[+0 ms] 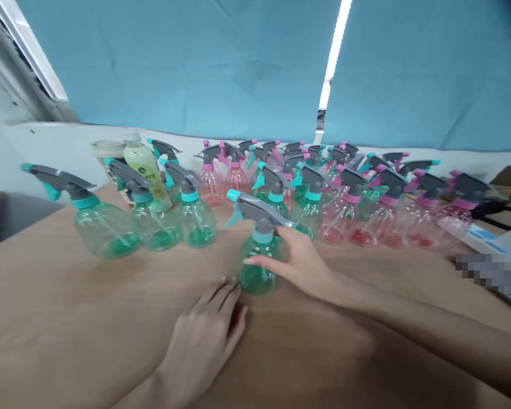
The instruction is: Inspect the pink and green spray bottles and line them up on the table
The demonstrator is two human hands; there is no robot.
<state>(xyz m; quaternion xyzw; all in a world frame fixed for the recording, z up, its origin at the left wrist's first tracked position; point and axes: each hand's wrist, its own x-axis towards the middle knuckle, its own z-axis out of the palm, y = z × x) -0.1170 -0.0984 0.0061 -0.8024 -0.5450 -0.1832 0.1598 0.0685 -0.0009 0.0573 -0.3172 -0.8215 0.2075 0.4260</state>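
A clear green spray bottle [255,272] with a grey and teal trigger head stands upright near the middle of the table. My right hand [302,261] is wrapped around its right side, thumb across the front and the other fingers hidden behind. Just left of the bottle's base, my left hand [210,329] lies low over the tabletop, fingers stretched out and fingertips close to the bottle; whether they touch it I cannot tell. Behind are more green spray bottles, such as one [198,224] to the left, and pink ones [338,221] to the right.
Several spray bottles crowd the back of the wooden table [46,318]. A pale green labelled bottle [142,167] and a tub [106,149] stand at the back left. Flat white and blue items [485,238] lie at the right edge. A blue curtain [196,68] hangs behind.
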